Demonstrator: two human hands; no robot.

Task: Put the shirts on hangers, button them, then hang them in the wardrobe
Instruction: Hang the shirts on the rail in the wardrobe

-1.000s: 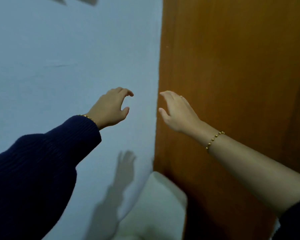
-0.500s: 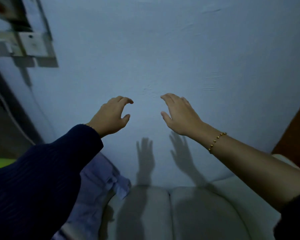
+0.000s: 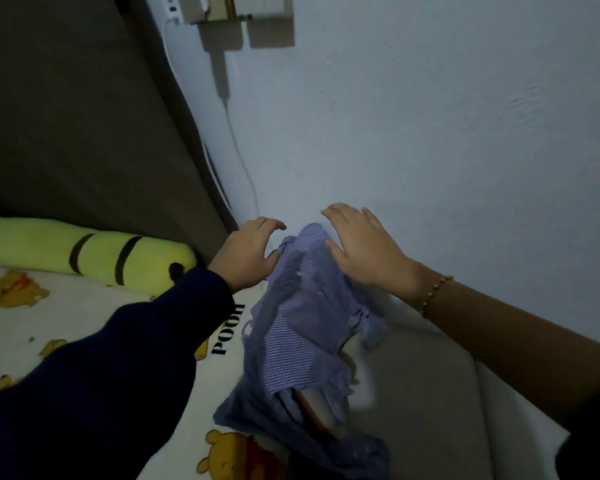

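Down in the lower middle of the frame, the purple checked shirt [image 3: 291, 341] sits bunched on the bed [image 3: 49, 327] against the wall [image 3: 430, 133], so my left hand [image 3: 246, 254] and right hand [image 3: 364, 251] hover at its top end, fingers spread, holding nothing, ready to scoop it up I guess.

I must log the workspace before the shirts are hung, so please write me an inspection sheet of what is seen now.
Surface: bed sheet with bear print, partly under the shirt.
Job's things: one checked shirt, crumpled by the wall; nothing else plain to see.
Clutter: green striped plush toy on the sheet; pale cushion beside the shirt.
Grips: left hand and right hand at the shirt's top end, fingers not closed round it.
Cables: white cable runs down from a socket box.
Surroundings: pale blue wall; dark panel at the bed's head.
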